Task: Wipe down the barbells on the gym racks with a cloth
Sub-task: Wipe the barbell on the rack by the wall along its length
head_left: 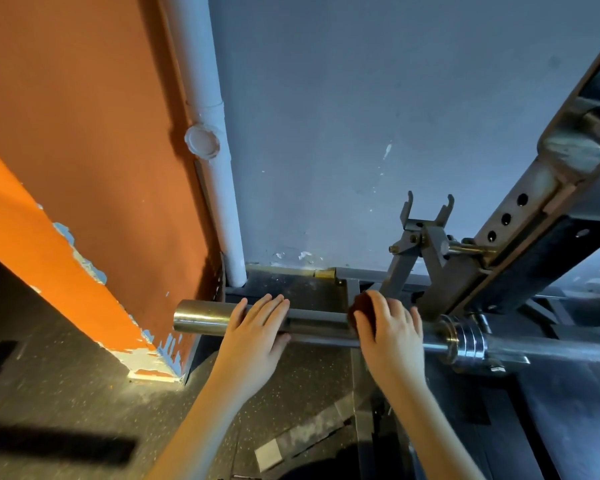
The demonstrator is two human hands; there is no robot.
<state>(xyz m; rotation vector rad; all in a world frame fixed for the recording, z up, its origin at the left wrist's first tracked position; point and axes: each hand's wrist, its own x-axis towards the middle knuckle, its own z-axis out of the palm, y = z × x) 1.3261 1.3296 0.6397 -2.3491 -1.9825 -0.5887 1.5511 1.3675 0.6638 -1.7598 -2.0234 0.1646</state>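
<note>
A steel barbell [201, 319] lies level across the middle of the head view, its sleeve end pointing left and its collar [465, 344] at the right. My left hand [257, 330] rests over the sleeve with the fingers laid over the top and the thumb below. My right hand [388, 330] grips a dark red-brown cloth [361, 306] and presses it on the sleeve a little to the right. The part of the bar under both hands is hidden.
The rack's slanted upright [520, 233] with pin holes rises at the right, with a forked hook bracket [426, 223] beside it. An orange wall corner [94, 237] juts out at the left. A white pipe [215, 168] runs down the grey wall. Speckled dark floor lies below.
</note>
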